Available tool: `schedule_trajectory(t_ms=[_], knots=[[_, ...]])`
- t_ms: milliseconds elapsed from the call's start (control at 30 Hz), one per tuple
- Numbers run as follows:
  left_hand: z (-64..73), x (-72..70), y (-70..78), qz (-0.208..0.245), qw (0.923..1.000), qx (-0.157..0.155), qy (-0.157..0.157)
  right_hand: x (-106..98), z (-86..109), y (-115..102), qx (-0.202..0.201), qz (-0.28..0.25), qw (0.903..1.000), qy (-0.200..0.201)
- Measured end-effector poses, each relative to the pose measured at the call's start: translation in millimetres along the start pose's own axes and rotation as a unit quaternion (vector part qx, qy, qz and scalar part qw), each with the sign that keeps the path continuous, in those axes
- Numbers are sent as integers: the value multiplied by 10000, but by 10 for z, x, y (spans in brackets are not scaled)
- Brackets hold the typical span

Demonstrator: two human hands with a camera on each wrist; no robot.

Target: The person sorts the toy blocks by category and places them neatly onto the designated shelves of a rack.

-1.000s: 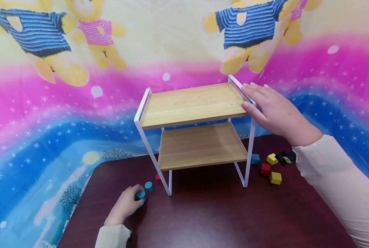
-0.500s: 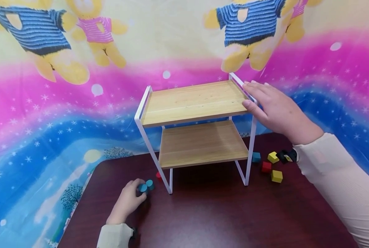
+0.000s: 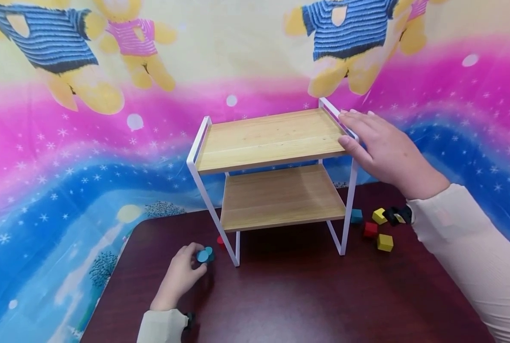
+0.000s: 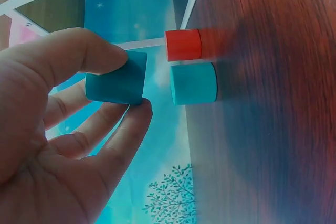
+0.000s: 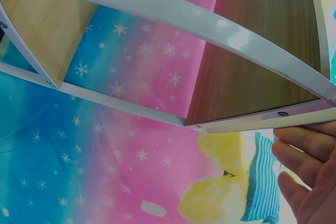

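Holding a blue cylinder [image 4: 115, 83] above the tabletop [image 3: 280, 300] seems the step, fingers of the left hand [image 3: 179, 274] clamped on it (the right hand [image 3: 388, 150] lies straight-fingered against the shelf [image 3: 272, 137]), the next move calling for clearing the second cylinder [image 4: 193, 84].

A two-tier shelf unit [image 3: 276, 138] stands on the table [image 3: 289, 295] before a hanging cloth [image 3: 255, 62], with the right hand [image 3: 385, 152] at its upper right rail [image 3: 330, 108]. To its left, one cylinder [image 3: 220, 242] stands just beside the left legs [image 3: 214, 214], a second cylinder [image 4: 194, 83] to the left and front of it, and a third cylinder [image 3: 202, 257] in the left hand [image 3: 179, 276], above the table next to the second. To its right lie four cubes [image 3: 370, 230]: one nearest the right legs [image 3: 348, 214], one to the front right of it, and two farther right, one behind the other.
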State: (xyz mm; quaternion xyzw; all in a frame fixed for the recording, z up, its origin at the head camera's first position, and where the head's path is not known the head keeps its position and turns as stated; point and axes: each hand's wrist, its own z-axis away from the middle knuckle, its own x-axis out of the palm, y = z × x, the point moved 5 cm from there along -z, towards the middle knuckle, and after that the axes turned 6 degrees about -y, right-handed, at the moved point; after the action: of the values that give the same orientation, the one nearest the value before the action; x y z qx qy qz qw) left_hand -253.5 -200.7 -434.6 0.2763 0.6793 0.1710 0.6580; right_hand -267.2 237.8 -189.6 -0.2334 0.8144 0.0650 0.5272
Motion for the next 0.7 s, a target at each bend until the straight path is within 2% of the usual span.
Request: schedule_trajectory(t_ms=[467, 600, 700], knots=[[16, 27, 156, 498, 9986, 140, 102, -33, 9, 36, -86, 46, 9999, -93], [36, 27, 232, 695, 9974, 168, 38, -38, 5, 34, -131, 101, 9996, -249], [55, 15, 304, 770, 9966, 307, 40, -43, -6, 25, -110, 148, 9991, -380]])
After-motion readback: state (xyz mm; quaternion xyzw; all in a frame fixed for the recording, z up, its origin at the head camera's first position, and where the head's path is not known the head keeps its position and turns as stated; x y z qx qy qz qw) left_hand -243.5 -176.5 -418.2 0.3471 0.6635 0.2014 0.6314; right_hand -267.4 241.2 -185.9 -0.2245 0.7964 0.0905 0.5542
